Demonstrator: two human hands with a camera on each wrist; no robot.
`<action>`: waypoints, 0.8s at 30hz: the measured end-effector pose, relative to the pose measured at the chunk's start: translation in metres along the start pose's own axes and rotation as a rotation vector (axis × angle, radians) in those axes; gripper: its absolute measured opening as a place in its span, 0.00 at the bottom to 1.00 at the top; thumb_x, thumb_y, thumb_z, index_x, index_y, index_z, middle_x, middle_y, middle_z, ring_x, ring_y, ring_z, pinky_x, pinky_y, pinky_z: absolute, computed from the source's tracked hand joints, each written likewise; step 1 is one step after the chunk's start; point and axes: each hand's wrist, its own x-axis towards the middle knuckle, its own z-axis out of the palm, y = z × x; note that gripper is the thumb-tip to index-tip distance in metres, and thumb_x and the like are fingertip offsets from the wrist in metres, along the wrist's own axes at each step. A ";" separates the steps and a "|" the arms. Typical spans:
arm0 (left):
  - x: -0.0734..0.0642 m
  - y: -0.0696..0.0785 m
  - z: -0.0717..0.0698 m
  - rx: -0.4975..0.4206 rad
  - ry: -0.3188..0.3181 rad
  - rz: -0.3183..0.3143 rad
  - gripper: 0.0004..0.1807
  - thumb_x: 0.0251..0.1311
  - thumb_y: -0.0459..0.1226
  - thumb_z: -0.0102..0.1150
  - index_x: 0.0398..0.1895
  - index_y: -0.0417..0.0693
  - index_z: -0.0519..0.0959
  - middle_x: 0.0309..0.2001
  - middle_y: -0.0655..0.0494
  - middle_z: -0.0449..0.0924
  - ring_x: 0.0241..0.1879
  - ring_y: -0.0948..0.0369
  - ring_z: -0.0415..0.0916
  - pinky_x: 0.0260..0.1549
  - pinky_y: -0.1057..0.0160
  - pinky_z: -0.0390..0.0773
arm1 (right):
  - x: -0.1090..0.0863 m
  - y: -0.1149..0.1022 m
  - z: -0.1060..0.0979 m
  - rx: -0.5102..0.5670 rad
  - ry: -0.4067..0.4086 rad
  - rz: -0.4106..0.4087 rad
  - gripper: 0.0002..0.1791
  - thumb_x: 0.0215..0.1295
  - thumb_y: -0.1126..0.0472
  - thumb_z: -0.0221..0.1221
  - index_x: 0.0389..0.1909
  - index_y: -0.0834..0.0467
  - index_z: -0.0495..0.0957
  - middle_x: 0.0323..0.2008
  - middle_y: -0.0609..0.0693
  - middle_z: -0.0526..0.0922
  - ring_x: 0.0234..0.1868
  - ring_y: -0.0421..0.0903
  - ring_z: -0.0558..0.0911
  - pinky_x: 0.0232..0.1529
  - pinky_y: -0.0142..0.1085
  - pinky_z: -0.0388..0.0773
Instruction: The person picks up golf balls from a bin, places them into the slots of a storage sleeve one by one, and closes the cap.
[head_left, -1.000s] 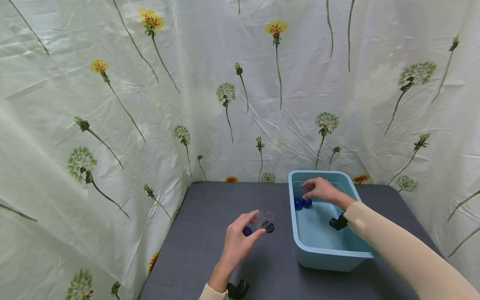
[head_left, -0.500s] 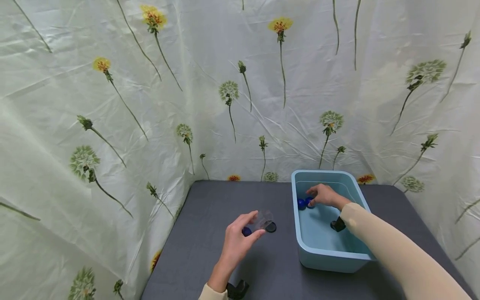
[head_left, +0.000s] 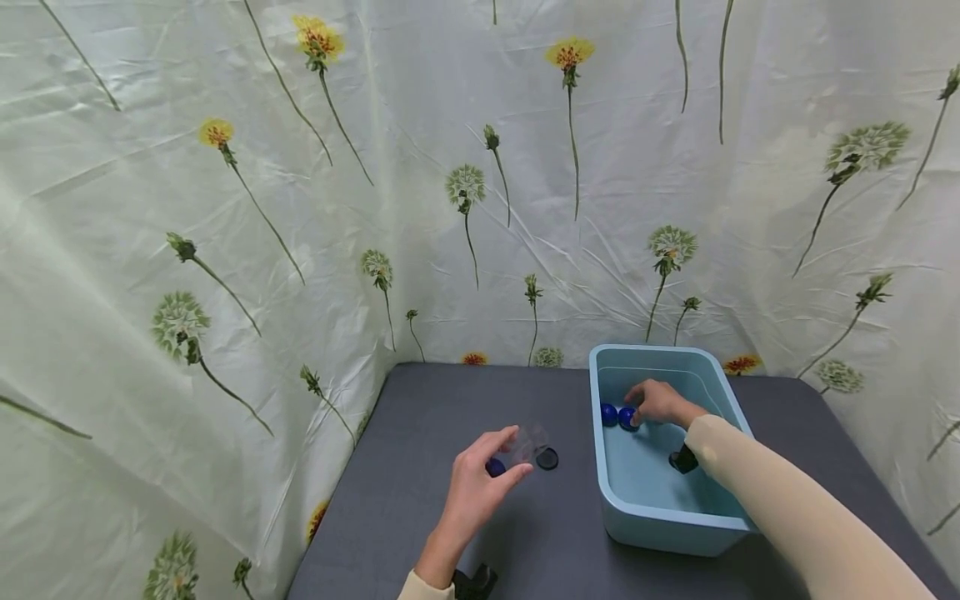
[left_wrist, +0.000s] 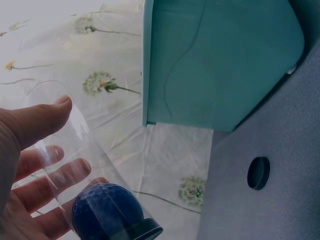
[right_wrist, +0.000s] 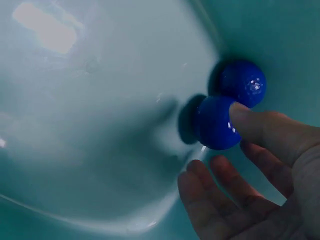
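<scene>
My left hand [head_left: 474, 479] grips a clear plastic tube [left_wrist: 82, 130], fingers and thumb curled round its side. A dimpled blue golf ball [left_wrist: 106, 210] sits at the tube's lower end, against a dark cap [left_wrist: 142, 230]. Inside the light blue bin [head_left: 675, 522], my right hand [head_left: 660, 402] pinches one blue golf ball [right_wrist: 216, 123] between thumb and index finger, its other fingers loosely bent. A second blue golf ball [right_wrist: 243, 82] lies right beside it, near the bin's wall.
On the dark grey table [head_left: 420, 417] a round black cap [head_left: 547, 457] lies between the left hand and the bin. Behind the table hangs a white flowered curtain [head_left: 420, 208]. The bin's raised rim [head_left: 597, 433] surrounds the right hand.
My right hand has lowered into the bin, from above the two golf balls onto the nearer one. The left hand keeps its grip on the tube; the whole view has shifted slightly.
</scene>
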 end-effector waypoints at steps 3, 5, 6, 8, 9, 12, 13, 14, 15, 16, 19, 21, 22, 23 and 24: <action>0.000 0.002 0.001 -0.004 -0.004 -0.014 0.30 0.57 0.49 0.72 0.64 0.58 0.79 0.52 0.66 0.81 0.48 0.60 0.80 0.44 0.57 0.81 | -0.001 0.001 0.004 -0.001 -0.034 0.023 0.26 0.50 0.70 0.73 0.53 0.69 0.81 0.42 0.60 0.83 0.38 0.51 0.81 0.35 0.44 0.83; 0.000 0.002 0.001 -0.005 -0.006 -0.022 0.30 0.57 0.49 0.72 0.64 0.58 0.79 0.51 0.66 0.81 0.48 0.61 0.80 0.44 0.57 0.80 | -0.003 0.000 0.007 -0.015 -0.052 0.027 0.24 0.51 0.69 0.73 0.51 0.68 0.81 0.43 0.60 0.82 0.37 0.50 0.81 0.34 0.43 0.83; 0.000 0.002 0.001 -0.004 -0.006 -0.024 0.30 0.57 0.50 0.72 0.64 0.59 0.79 0.51 0.66 0.81 0.48 0.61 0.80 0.44 0.57 0.80 | -0.004 -0.001 0.008 -0.023 -0.055 0.029 0.24 0.51 0.69 0.73 0.51 0.68 0.82 0.44 0.60 0.82 0.37 0.50 0.81 0.34 0.43 0.83; -0.001 0.002 0.002 -0.005 -0.009 -0.031 0.30 0.57 0.50 0.72 0.64 0.59 0.79 0.51 0.66 0.81 0.48 0.61 0.80 0.44 0.57 0.80 | -0.007 -0.004 0.010 -0.036 -0.065 0.024 0.23 0.51 0.68 0.73 0.50 0.68 0.82 0.45 0.62 0.81 0.38 0.51 0.81 0.34 0.44 0.83; -0.001 0.002 0.002 -0.007 -0.010 -0.034 0.29 0.57 0.49 0.72 0.63 0.59 0.79 0.51 0.66 0.81 0.48 0.60 0.80 0.44 0.57 0.81 | -0.009 -0.006 0.011 -0.038 -0.069 0.022 0.24 0.52 0.68 0.73 0.51 0.68 0.81 0.45 0.62 0.81 0.38 0.52 0.81 0.35 0.44 0.84; -0.002 0.001 0.003 -0.008 -0.013 -0.040 0.29 0.57 0.49 0.73 0.63 0.59 0.79 0.51 0.66 0.81 0.48 0.58 0.80 0.44 0.57 0.81 | -0.012 -0.010 0.013 -0.034 -0.070 0.026 0.24 0.53 0.67 0.73 0.52 0.68 0.81 0.45 0.61 0.81 0.37 0.51 0.81 0.35 0.45 0.84; -0.002 0.001 0.003 -0.009 -0.015 -0.041 0.29 0.57 0.49 0.73 0.63 0.59 0.79 0.51 0.66 0.81 0.48 0.58 0.80 0.44 0.57 0.81 | -0.013 -0.011 0.014 -0.038 -0.072 0.017 0.24 0.53 0.67 0.73 0.52 0.68 0.81 0.44 0.61 0.81 0.36 0.51 0.80 0.34 0.45 0.84; -0.002 0.001 0.003 -0.009 -0.016 -0.042 0.29 0.57 0.49 0.73 0.64 0.59 0.79 0.51 0.66 0.81 0.48 0.58 0.81 0.44 0.57 0.81 | -0.013 -0.011 0.014 -0.043 -0.071 0.012 0.24 0.53 0.67 0.73 0.52 0.68 0.81 0.43 0.60 0.81 0.35 0.50 0.80 0.33 0.45 0.83; -0.002 0.001 0.004 -0.008 -0.017 -0.042 0.29 0.57 0.49 0.73 0.63 0.59 0.79 0.51 0.66 0.81 0.48 0.59 0.80 0.44 0.57 0.80 | -0.013 -0.011 0.015 -0.047 -0.070 0.009 0.23 0.53 0.67 0.73 0.51 0.67 0.81 0.42 0.59 0.81 0.34 0.49 0.80 0.33 0.44 0.83; -0.002 0.001 0.004 -0.007 -0.018 -0.042 0.29 0.57 0.49 0.72 0.63 0.59 0.79 0.51 0.66 0.81 0.48 0.60 0.80 0.44 0.57 0.80 | -0.013 -0.010 0.016 -0.052 -0.072 0.007 0.22 0.53 0.67 0.73 0.50 0.67 0.82 0.40 0.57 0.81 0.34 0.49 0.80 0.32 0.43 0.83; -0.003 0.001 0.005 -0.012 -0.022 -0.041 0.29 0.57 0.50 0.72 0.64 0.59 0.79 0.52 0.67 0.81 0.48 0.64 0.79 0.44 0.58 0.80 | -0.013 -0.008 0.018 -0.071 -0.081 -0.004 0.19 0.53 0.68 0.73 0.47 0.65 0.82 0.37 0.54 0.80 0.32 0.47 0.80 0.30 0.41 0.82; -0.004 0.001 0.005 -0.016 -0.023 -0.039 0.29 0.58 0.50 0.72 0.64 0.60 0.79 0.52 0.67 0.81 0.48 0.65 0.79 0.43 0.58 0.80 | -0.012 -0.006 0.019 -0.087 -0.087 -0.010 0.18 0.52 0.68 0.74 0.45 0.64 0.83 0.35 0.53 0.80 0.31 0.46 0.80 0.29 0.40 0.82; -0.004 0.001 0.005 -0.020 -0.023 -0.036 0.29 0.58 0.50 0.72 0.64 0.59 0.79 0.52 0.67 0.81 0.48 0.65 0.79 0.43 0.58 0.80 | -0.012 -0.006 0.019 -0.093 -0.088 -0.015 0.18 0.52 0.69 0.74 0.44 0.65 0.83 0.34 0.52 0.80 0.31 0.46 0.80 0.29 0.40 0.82; -0.004 0.001 0.005 -0.022 -0.022 -0.030 0.29 0.58 0.50 0.72 0.64 0.59 0.79 0.53 0.67 0.81 0.48 0.65 0.79 0.43 0.58 0.80 | -0.012 -0.006 0.018 -0.095 -0.088 -0.018 0.18 0.51 0.69 0.74 0.44 0.65 0.83 0.34 0.52 0.81 0.31 0.46 0.80 0.29 0.40 0.82; -0.004 0.001 0.005 -0.023 -0.021 -0.026 0.29 0.58 0.49 0.72 0.64 0.59 0.79 0.53 0.66 0.81 0.48 0.65 0.79 0.43 0.58 0.80 | -0.012 -0.006 0.018 -0.095 -0.087 -0.022 0.18 0.51 0.69 0.74 0.44 0.65 0.83 0.34 0.52 0.81 0.31 0.46 0.81 0.29 0.40 0.82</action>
